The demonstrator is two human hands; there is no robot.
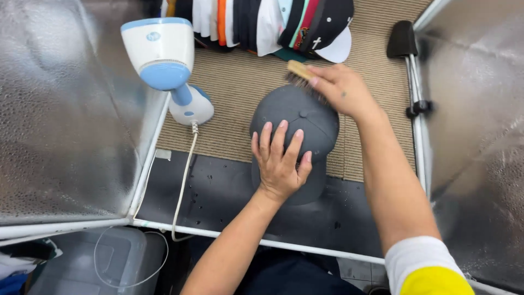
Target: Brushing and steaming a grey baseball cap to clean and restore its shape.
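A dark grey fabric baseball cap (pixel 297 123) sits crown-up on the bench (pixel 218 191), where a beige woven mat (pixel 240 82) meets a black surface. The left hand (pixel 279 164) lies flat on the crown, fingers (pixel 281 136) spread and released. The right hand (pixel 341 87) has its fingers clenched around a wooden-backed bristle brush (pixel 300 74), its bristles touching the cap's far side. A white and blue handheld steamer (pixel 166 60) stands to the left, and a row of stacked caps (pixel 273 24) lines the far edge.

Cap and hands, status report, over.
Left hand flat on grey cap, pinning it. Right hand gripping brush, bristles on crown. Steamer beside, apart; nothing in the way.
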